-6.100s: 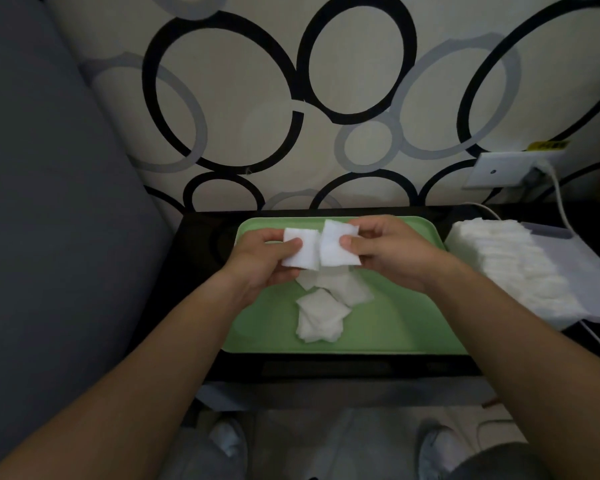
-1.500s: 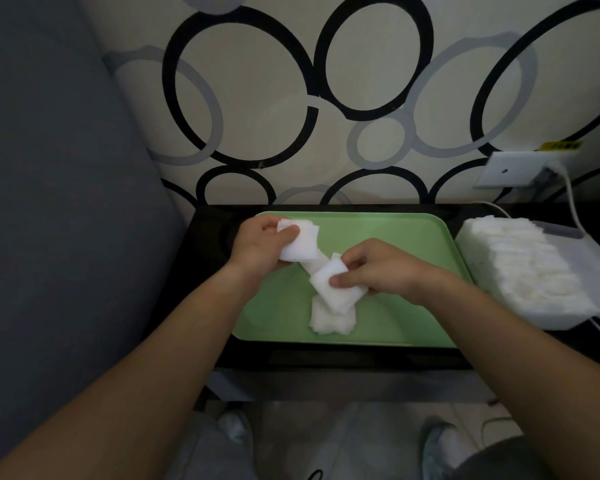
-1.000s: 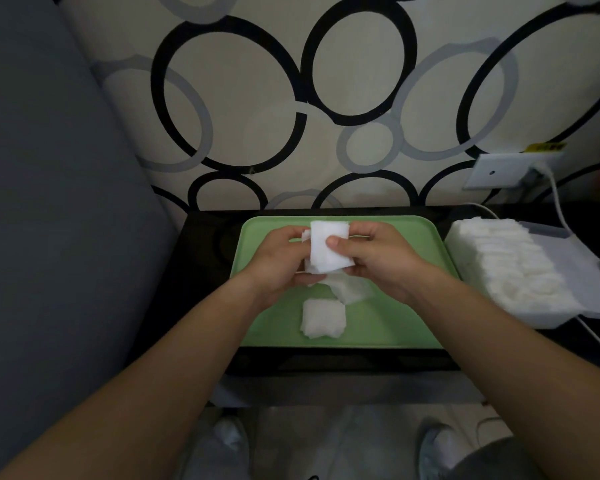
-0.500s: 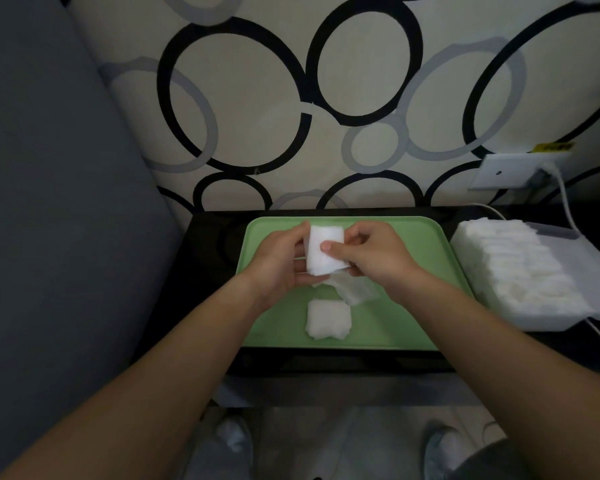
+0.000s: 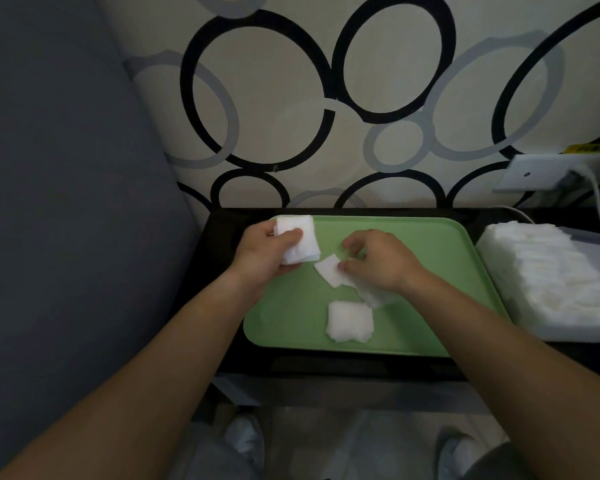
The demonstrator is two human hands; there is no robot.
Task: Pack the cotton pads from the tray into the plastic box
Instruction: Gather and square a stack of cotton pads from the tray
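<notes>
Black table (image 5: 326, 367), green tray (image 5: 430, 271): over it, a pad stack (image 5: 300, 245) is gripped by the left hand (image 5: 265, 254), and a loose pad (image 5: 328, 271) on it is pinched by the right hand (image 5: 381, 261). Gathering step, likely; stacking is needed next.

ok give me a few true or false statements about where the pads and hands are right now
1. The left hand holds a stack of cotton pads over the tray's far left corner. True.
2. The tray is blue. False: it is green.
3. The plastic box stands right of the tray, with packed pads in it. True.
4. The tray has no pads lying on it. False: a loose pad and a small pile lie on it.
5. The right hand is over the box. False: it is over the tray, fingertips at the loose pad.
</notes>
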